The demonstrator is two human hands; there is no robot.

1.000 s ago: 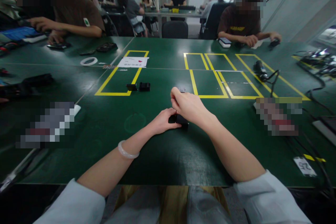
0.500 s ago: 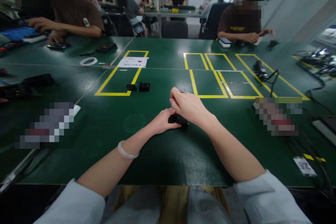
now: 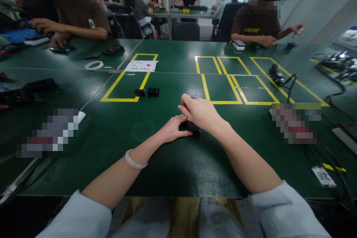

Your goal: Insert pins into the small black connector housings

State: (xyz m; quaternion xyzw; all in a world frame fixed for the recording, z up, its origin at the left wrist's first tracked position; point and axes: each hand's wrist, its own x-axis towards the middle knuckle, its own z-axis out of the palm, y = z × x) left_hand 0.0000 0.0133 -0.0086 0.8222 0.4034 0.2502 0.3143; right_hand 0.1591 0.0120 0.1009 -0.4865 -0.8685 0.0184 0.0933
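In the head view my left hand (image 3: 173, 129) rests low over the green table (image 3: 167, 167), thumb and fingers closed around the left side of a small black block-shaped part (image 3: 193, 127). Directly above that part is my right hand (image 3: 202, 113), its fingers curled into a pinch. A thin dark shaft runs down from the curled fingers towards the part; the rest of whatever they grip is hidden. Just beyond the right knuckles a small greyish thing (image 3: 192, 95) partly shows. Farther left on the table stand a thin black piece (image 3: 140, 92) and a black boxy piece (image 3: 153, 92).
Yellow tape rectangles (image 3: 119, 100) mark the table. A white paper (image 3: 141, 66) and a tape roll (image 3: 94, 66) lie at the back left. A black device with a cable (image 3: 276, 75) lies at right, near a tangle of cables (image 3: 337, 63). Co-workers sit opposite.
My right hand's fingers have turned slightly above the black part, while my left hand stays put. The co-worker at the far right has moved one hand outward to the right.
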